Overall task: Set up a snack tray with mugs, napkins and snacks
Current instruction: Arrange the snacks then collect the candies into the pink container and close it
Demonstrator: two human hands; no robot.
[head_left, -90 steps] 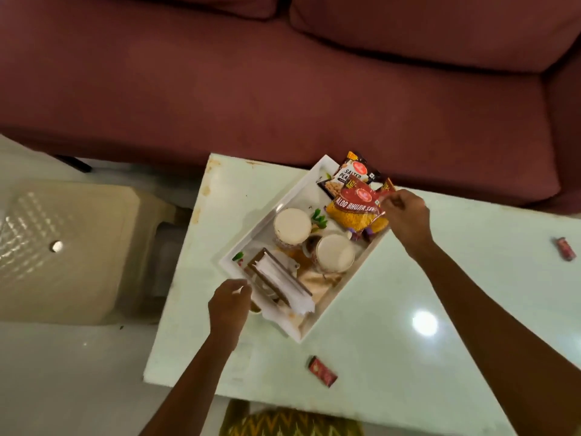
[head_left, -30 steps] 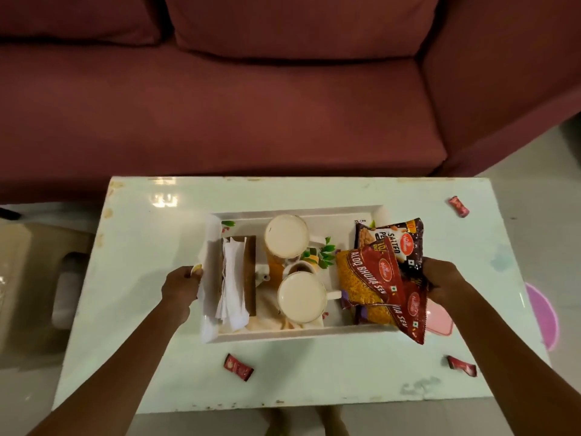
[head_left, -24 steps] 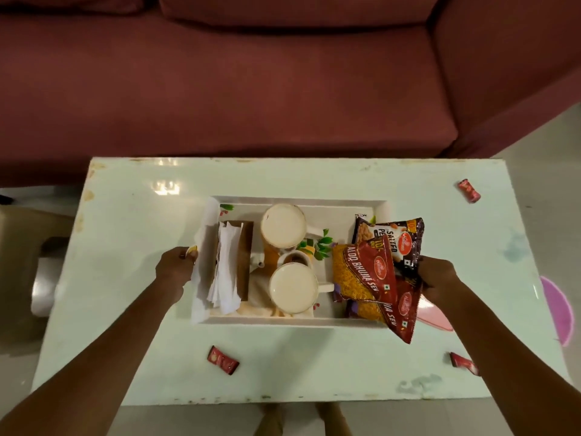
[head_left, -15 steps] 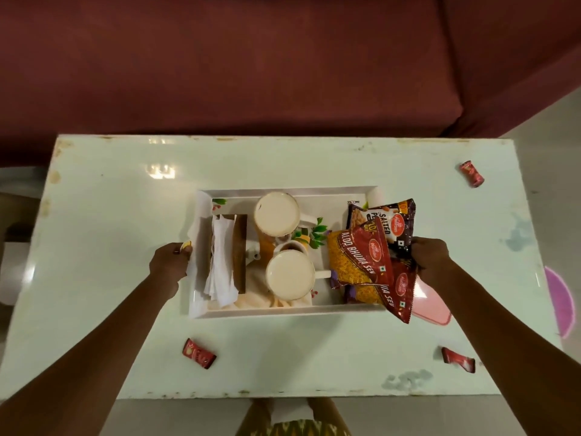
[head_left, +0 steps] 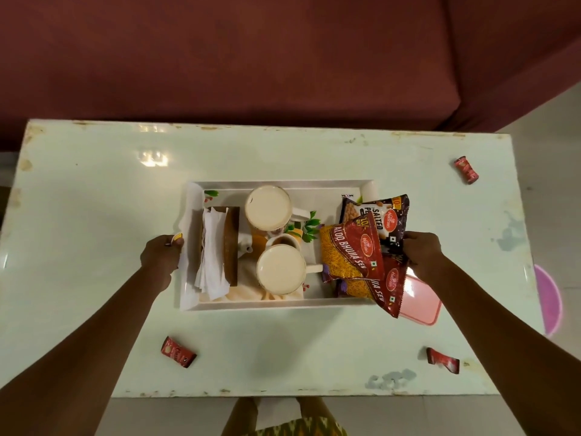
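A white tray [head_left: 276, 303] sits in the middle of the pale table [head_left: 94, 215]. It holds two white mugs [head_left: 268, 210] [head_left: 281, 269], a wooden holder [head_left: 231, 247] with white napkins [head_left: 212, 256], and snack packets [head_left: 352, 250] [head_left: 382, 220] heaped at its right end. My left hand [head_left: 162, 253] grips the tray's left rim. My right hand [head_left: 421, 251] holds the tray's right end, under the overhanging packets; its fingers are hidden by them.
Three small red wrapped sweets lie on the table: front left [head_left: 177, 355], front right [head_left: 443, 364], back right [head_left: 466, 169]. A pink lid [head_left: 419, 302] lies beside the tray's right end. A maroon sofa [head_left: 251, 58] runs behind the table. My feet show below the front edge.
The tray has turned square to the table between both hands. My view has shifted to look more straight down. Both hands keep their hold on the tray's ends.
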